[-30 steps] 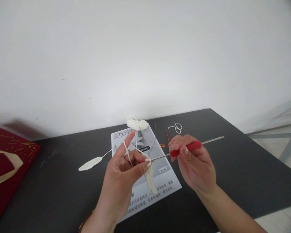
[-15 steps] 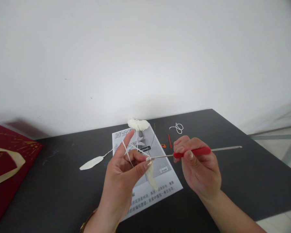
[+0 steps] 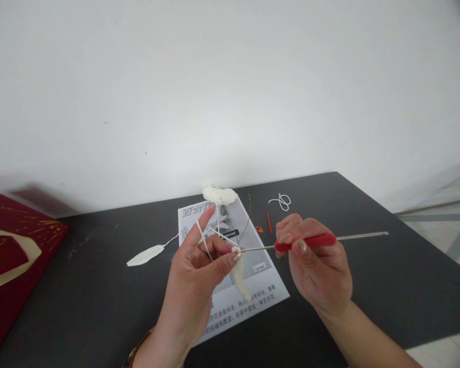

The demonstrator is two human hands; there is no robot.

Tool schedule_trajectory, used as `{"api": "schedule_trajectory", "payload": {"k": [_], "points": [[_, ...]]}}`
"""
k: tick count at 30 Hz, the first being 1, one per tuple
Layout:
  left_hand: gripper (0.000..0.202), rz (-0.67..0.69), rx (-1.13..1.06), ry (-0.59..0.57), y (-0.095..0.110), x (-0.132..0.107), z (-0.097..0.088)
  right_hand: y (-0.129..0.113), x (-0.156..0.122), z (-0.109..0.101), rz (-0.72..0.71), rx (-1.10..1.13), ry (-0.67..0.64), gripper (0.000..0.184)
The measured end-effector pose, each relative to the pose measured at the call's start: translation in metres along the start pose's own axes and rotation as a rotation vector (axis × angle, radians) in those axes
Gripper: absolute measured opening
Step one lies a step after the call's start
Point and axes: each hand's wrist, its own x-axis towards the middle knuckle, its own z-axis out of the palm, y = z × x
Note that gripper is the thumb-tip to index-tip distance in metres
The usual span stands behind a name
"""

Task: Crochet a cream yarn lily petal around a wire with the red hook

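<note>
Between thumb and a bent finger, my left hand (image 3: 199, 276) pinches a small white crochet piece (image 3: 240, 278), whose strip hangs below the fingertips. White yarn (image 3: 204, 239) loops round my raised index finger and runs to the piece; another stretch leads back toward a yarn bundle (image 3: 219, 194). My right hand (image 3: 316, 271) grips the red handle of a crochet hook (image 3: 308, 242). The hook's thin metal shaft points left and its tip meets the piece at my left fingertips; the tip itself is hidden in the stitches. A second metal end sticks out right of the handle.
A printed sheet (image 3: 249, 301) lies under my hands on the black table (image 3: 387, 286). Left of it is a finished white leaf-shaped piece (image 3: 145, 255). To the right lie a red needle (image 3: 269, 222), an orange stitch marker (image 3: 259, 230) and a white cord (image 3: 280, 202). A red bag (image 3: 42, 220) stands far left.
Both hands and the hook appear slightly farther right, partly from a small shift of the view. The hook tip stays at the piece, and both grips are the same.
</note>
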Motion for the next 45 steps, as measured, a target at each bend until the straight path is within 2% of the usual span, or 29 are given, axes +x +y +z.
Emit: {"api": "schedule_trajectory", "payload": {"k": [9,18,25,31,38,43,45], "points": [[0.072,0.039,0.016,-0.002,-0.0002,-0.0018,0.0037,0.0005,-0.0037,-0.0021,-0.087,-0.13,-0.002,0.008],[0.073,0.036,0.007,-0.001,-0.0004,-0.0033,0.0054,0.0032,-0.0043,0.0,-0.069,-0.133,0.031,0.008],[0.074,0.029,-0.008,0.016,0.0004,-0.0023,0.004,0.0027,-0.0022,0.0032,0.005,0.004,0.05,0.008],[0.073,-0.007,-0.014,0.009,-0.0003,-0.0014,0.002,0.0032,0.0024,0.0031,0.194,0.107,0.073,0.013],[0.073,0.025,0.013,0.013,-0.0009,-0.0012,0.0037,-0.0014,-0.0011,0.0048,0.008,0.012,0.081,0.01],[0.075,0.026,0.034,0.022,-0.0015,-0.0013,0.0055,-0.0014,-0.0042,0.0072,-0.087,-0.079,0.13,0.011],[0.077,0.031,0.036,0.028,-0.0023,-0.0012,0.0061,-0.0012,-0.0041,0.0074,-0.084,-0.098,0.156,0.011]]}}
